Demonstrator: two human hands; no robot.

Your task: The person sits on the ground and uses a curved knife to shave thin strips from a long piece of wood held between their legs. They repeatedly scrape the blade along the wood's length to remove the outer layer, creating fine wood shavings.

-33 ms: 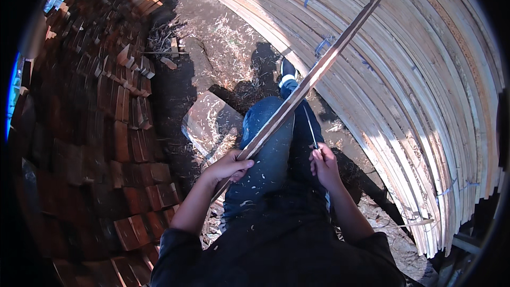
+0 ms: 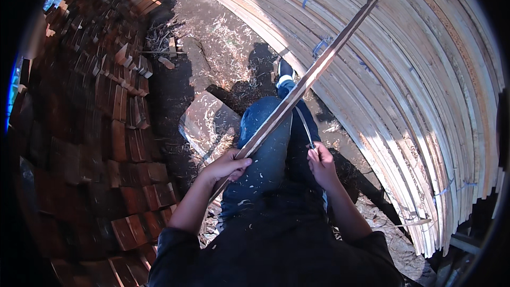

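My left hand [image 2: 228, 169] is wrapped round the lower part of a long, thin wooden strip [image 2: 313, 73], its thumb on top. The strip slants across my left thigh and up to the far right, its edges rough and one long side darker. In my right hand [image 2: 322, 163], beside the right thigh, is a knife [image 2: 304, 120] with a narrow blade, pointing away from me. The blade's tip end reaches close to the strip's underside; whether they touch I cannot tell. Pale shavings dot my jeans [image 2: 264, 167].
Stacked reddish-brown wood pieces [image 2: 133, 199] fill the left side. Long pale battens [image 2: 393, 101], tied in bundles with blue bands, lie along the right. On the shaving-strewn ground [image 2: 223, 37] a flat slab [image 2: 207, 119] rests by my left knee.
The knife has turned slightly, so more of its blade's flat shows. My right hand has shifted a little to the left; my left hand still grips the wooden strip.
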